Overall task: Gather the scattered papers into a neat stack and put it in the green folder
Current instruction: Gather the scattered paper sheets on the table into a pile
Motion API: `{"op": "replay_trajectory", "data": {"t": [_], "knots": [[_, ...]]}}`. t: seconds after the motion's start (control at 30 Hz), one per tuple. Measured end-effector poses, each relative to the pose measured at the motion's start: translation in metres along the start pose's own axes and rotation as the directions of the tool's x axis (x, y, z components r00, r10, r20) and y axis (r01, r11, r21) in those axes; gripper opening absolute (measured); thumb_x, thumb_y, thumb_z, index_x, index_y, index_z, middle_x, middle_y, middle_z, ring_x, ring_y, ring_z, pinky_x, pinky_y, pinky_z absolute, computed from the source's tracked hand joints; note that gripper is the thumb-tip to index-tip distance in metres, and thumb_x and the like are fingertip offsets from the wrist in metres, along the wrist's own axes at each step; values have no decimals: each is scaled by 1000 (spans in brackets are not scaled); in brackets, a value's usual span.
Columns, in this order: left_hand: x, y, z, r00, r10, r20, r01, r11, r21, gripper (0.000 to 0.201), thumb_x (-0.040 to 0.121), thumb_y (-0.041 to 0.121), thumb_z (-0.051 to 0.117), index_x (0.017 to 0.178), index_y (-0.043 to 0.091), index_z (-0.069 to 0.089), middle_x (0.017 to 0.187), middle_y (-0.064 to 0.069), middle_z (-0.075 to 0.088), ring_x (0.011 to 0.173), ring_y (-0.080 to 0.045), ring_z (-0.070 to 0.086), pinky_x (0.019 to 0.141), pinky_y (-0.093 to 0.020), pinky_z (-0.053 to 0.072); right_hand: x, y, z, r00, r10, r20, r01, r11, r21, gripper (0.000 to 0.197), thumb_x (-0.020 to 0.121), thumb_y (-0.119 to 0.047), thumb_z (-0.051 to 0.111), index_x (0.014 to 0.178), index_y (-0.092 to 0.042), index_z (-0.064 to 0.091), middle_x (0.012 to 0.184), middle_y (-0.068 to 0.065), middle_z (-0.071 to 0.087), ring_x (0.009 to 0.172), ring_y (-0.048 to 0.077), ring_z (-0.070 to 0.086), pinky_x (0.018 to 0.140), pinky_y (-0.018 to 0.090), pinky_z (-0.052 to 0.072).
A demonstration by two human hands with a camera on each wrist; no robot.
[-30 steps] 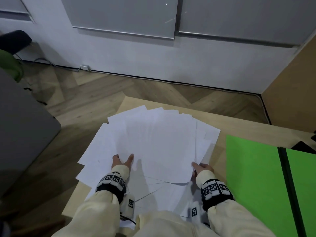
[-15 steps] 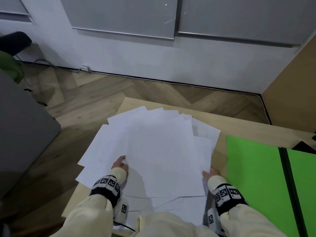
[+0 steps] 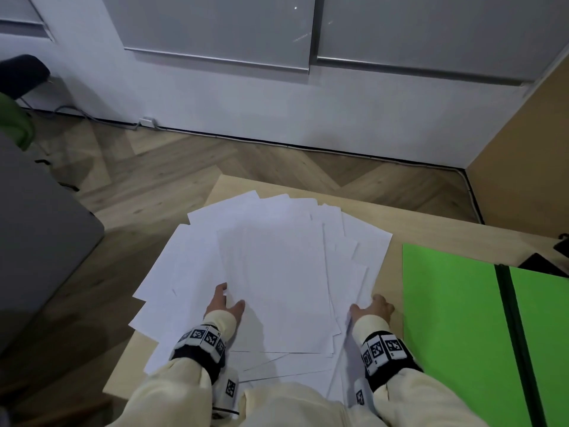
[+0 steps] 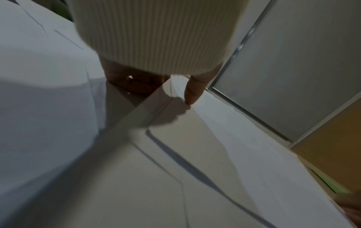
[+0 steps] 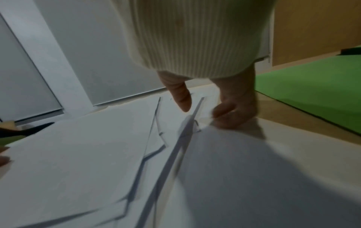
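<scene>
Several white papers (image 3: 271,272) lie fanned in a loose pile on the light wooden table (image 3: 431,232); some hang over its left edge. My left hand (image 3: 229,298) holds the upper sheets at their near-left side. In the left wrist view the left hand (image 4: 162,94) has its thumb on top and its fingers curled beneath the papers (image 4: 195,154). My right hand (image 3: 366,306) is at the pile's right edge. In the right wrist view, which is blurred, the right hand (image 5: 203,113) pinches the sheet edges (image 5: 187,138). The green folder (image 3: 446,318) lies open to the right.
The table's far and left edges drop to a wooden floor (image 3: 154,186). A grey block (image 3: 37,235) stands at the left. A dark object (image 3: 542,263) lies at the table's far right, behind the folder. A wooden panel (image 3: 523,134) rises at the right.
The upper sheets have turned straighter and drawn toward the pile's middle. My right hand moved out to the pile's right edge, and my left hand shifted slightly right and nearer.
</scene>
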State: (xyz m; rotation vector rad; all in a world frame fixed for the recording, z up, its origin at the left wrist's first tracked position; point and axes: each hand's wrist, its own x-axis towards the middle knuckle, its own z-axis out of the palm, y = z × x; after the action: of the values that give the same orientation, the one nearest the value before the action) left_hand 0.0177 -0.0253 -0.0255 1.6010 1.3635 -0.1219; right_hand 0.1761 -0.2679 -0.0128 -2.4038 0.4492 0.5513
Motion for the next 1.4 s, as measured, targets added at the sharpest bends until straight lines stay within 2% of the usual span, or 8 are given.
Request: {"op": "replay_trajectory", "data": {"t": [0.2,0.33,0.47,0.6,0.97,1.1,1.23,1.4], "knots": [[-4,-1,14,994,36,100,-49,991,127,61,80,26,58,136,29,32,101,-3,61,103,-28,62,99,-38,47,-3,-18,-7,971,115,212,-116,993,-10,60,83,-26,61,134,-3,43,131,15,54,120,32,54,99,33,44],[-13,2,20,978,115,175,-139,982,132,42,83,9,54,120,25,44,63,4,47,59,-15,50,68,-24,48,-5,-15,-11,928,124,351,-130,992,-6,59,86,-32,61,132,0,46,136,11,52,125,29,50,106,31,38],[5,-10,-10,994,33,-102,-29,999,41,19,75,10,49,77,23,62,94,-15,66,74,-29,59,88,-46,54,-1,-2,-11,950,23,312,-31,999,21,65,88,-28,61,141,-1,36,148,13,39,136,29,38,109,35,32],[11,-22,-61,879,-229,-419,299,948,109,39,74,20,66,110,14,53,125,-18,43,117,-38,45,96,-47,42,1,3,-16,959,-28,284,9,997,71,58,89,-16,58,142,-5,37,147,12,40,136,29,38,112,39,33],[3,1,-31,945,-180,-273,203,977,58,61,82,12,62,133,-2,30,138,-25,33,124,-41,42,102,-45,38,-16,6,6,873,109,476,-104,994,-37,107,73,-35,74,148,0,7,156,12,18,143,28,23,117,36,22],[3,7,-18,985,-58,-161,69,995,68,48,85,10,59,128,-3,44,133,-24,51,125,-39,47,104,-40,39,-17,7,7,914,31,404,-24,999,-21,74,81,-35,67,137,1,35,142,16,45,130,31,45,109,38,35],[-5,5,-11,993,-2,-118,1,1000,-6,42,84,9,61,124,1,54,125,-20,61,117,-38,56,101,-38,43,-4,6,-5,947,60,315,-92,992,88,65,85,-19,65,136,8,35,142,21,44,131,34,43,111,38,32],[-3,-1,-35,947,-117,-299,60,980,-191,17,84,11,59,99,4,63,104,-21,65,90,-33,60,93,-38,48,4,13,-24,955,95,282,-128,987,100,60,88,-17,62,134,11,36,142,22,44,132,31,43,107,30,31]]}}
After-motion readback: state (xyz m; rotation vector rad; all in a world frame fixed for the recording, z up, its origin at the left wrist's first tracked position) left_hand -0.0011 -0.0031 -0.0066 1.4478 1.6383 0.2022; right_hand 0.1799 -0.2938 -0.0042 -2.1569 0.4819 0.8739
